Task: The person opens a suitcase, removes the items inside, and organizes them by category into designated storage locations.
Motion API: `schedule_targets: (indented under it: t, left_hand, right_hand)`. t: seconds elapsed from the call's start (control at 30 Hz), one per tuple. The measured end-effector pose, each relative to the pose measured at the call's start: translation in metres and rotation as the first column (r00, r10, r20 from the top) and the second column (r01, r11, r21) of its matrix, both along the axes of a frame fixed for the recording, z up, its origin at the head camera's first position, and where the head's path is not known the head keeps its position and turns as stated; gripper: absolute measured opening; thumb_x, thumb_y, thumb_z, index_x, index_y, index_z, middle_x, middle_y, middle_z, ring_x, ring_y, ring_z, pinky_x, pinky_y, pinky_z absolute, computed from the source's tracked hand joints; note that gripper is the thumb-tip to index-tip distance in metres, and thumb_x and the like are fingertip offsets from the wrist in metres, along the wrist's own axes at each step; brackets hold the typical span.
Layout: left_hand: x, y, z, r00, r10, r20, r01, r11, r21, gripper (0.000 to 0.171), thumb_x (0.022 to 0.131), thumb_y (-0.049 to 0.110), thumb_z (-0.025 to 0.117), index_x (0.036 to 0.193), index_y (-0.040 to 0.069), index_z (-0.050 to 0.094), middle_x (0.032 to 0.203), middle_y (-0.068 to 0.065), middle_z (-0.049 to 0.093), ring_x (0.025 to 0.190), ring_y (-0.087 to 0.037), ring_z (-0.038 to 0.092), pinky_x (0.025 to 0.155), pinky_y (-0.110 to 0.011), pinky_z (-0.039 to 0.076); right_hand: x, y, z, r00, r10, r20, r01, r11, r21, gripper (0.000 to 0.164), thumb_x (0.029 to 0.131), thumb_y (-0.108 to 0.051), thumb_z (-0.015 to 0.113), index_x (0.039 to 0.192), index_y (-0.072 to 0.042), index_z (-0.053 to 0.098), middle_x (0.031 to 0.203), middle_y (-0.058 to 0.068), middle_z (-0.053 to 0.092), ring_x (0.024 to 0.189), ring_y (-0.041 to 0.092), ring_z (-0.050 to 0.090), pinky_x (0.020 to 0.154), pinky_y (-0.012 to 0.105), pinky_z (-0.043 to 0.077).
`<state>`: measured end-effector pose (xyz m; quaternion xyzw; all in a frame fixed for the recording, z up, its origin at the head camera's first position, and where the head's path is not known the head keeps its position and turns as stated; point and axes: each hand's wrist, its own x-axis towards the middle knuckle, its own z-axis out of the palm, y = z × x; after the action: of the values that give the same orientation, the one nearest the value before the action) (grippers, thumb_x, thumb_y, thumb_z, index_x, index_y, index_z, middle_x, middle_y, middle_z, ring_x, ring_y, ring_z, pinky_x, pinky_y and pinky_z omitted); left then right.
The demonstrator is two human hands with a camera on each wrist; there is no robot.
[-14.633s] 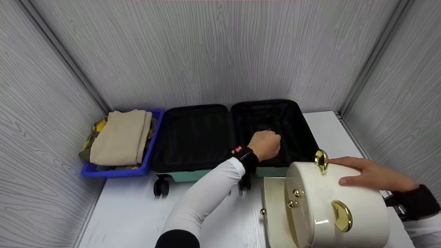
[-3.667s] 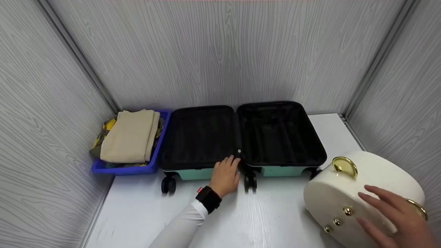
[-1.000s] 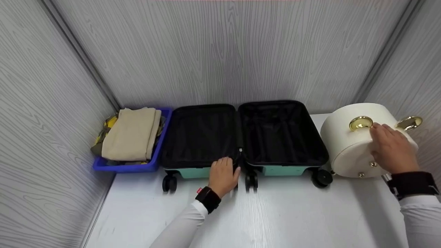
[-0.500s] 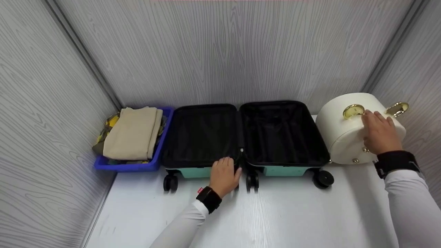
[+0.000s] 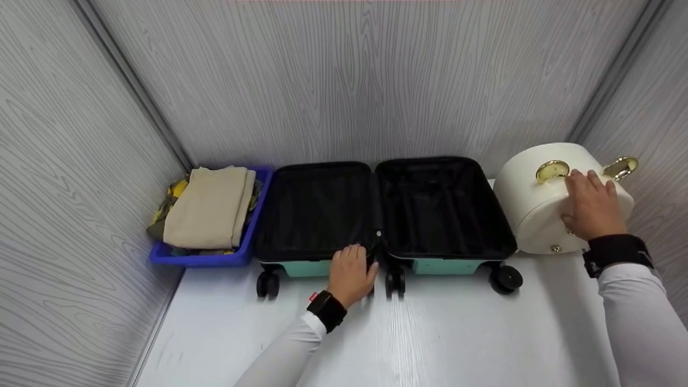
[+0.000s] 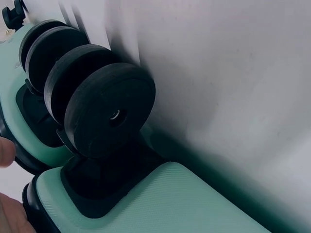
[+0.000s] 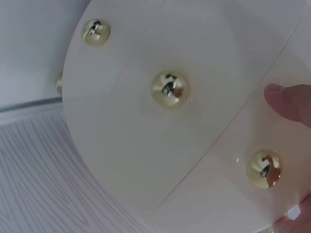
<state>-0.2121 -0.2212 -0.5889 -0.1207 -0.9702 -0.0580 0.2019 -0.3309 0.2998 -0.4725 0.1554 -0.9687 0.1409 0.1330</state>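
Observation:
A turquoise suitcase [image 5: 450,266] lies spread apart, both black-lined halves facing up. My left hand [image 5: 349,275] rests on its front edge near the hinge, fingertips over the rim of the left half. In the left wrist view, finger parts [image 6: 13,213] show beside the shell and its black wheels [image 6: 109,109]. At the right stands a cream rounded box [image 5: 529,188] with two gold handles. My right hand [image 5: 594,208] lies on its upper front edge, fingers extended between the handles. Gold knobs [image 7: 170,90] dot the box front, and the thumb touches the face between them.
To the left, a blue basket [image 5: 201,261] holds a folded beige cloth [image 5: 207,209] over patterned yellow and green fabric [image 5: 174,189]. Grey wood-grain panels [image 5: 322,80] enclose the white table [image 5: 408,338] at the back and sides.
The cream box, earlier at the front right with a drawer pulled out, now stands farther back, drawer in. My left hand has moved from inside the suitcase's right half to the front edge.

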Motion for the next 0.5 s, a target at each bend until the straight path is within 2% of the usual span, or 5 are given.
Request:
schedule_targets:
  t: [0.13, 0.3, 0.4, 0.5]
  left_hand:
    - [0.001, -0.001, -0.001, 1.0, 0.002, 0.012, -0.002, 1.0, -0.01, 0.046, 0.108, 0.044, 0.065, 0.13, 0.004, 0.068, 0.13, -0.014, 0.073, 0.122, -0.03, 0.069, 0.104, -0.045, 0.055]
    - [0.002, -0.004, -0.001, 1.0, -0.015, 0.009, 0.015, 0.999, -0.035, 0.049, 0.107, 0.045, 0.066, 0.132, 0.003, 0.068, 0.132, -0.015, 0.072, 0.123, -0.031, 0.068, 0.106, -0.046, 0.055]
    - [0.002, -0.007, 0.001, 1.0, -0.027, 0.007, 0.028, 0.997, -0.075, 0.056, 0.106, 0.049, 0.066, 0.136, 0.002, 0.066, 0.135, -0.016, 0.071, 0.126, -0.031, 0.067, 0.107, -0.046, 0.054]
    - [0.004, -0.009, 0.005, 0.998, -0.044, 0.039, 0.047, 0.995, -0.093, 0.065, 0.107, 0.055, 0.063, 0.144, 0.001, 0.062, 0.142, -0.016, 0.068, 0.132, -0.032, 0.064, 0.113, -0.046, 0.051]
  right_hand:
    - [0.003, -0.006, -0.002, 0.999, -0.032, -0.017, 0.031, 0.999, -0.033, 0.088, 0.079, -0.001, 0.077, 0.154, 0.016, 0.035, 0.161, 0.044, 0.032, 0.155, 0.066, 0.02, 0.127, 0.077, 0.008]
    - [0.021, -0.024, -0.01, 0.986, -0.082, -0.148, 0.058, 0.986, -0.158, 0.08, 0.086, -0.006, 0.068, 0.156, 0.016, 0.036, 0.162, 0.043, 0.035, 0.158, 0.062, 0.021, 0.13, 0.074, 0.009]
    - [0.035, -0.039, -0.019, 0.969, -0.092, -0.23, 0.035, 0.97, -0.239, 0.074, 0.093, -0.013, 0.069, 0.156, 0.014, 0.04, 0.163, 0.041, 0.037, 0.16, 0.059, 0.023, 0.131, 0.072, 0.011]
    - [0.051, -0.056, -0.029, 0.956, -0.071, -0.283, -0.005, 0.966, -0.26, 0.072, 0.097, -0.021, 0.07, 0.155, 0.013, 0.044, 0.164, 0.039, 0.039, 0.159, 0.059, 0.026, 0.131, 0.072, 0.013]
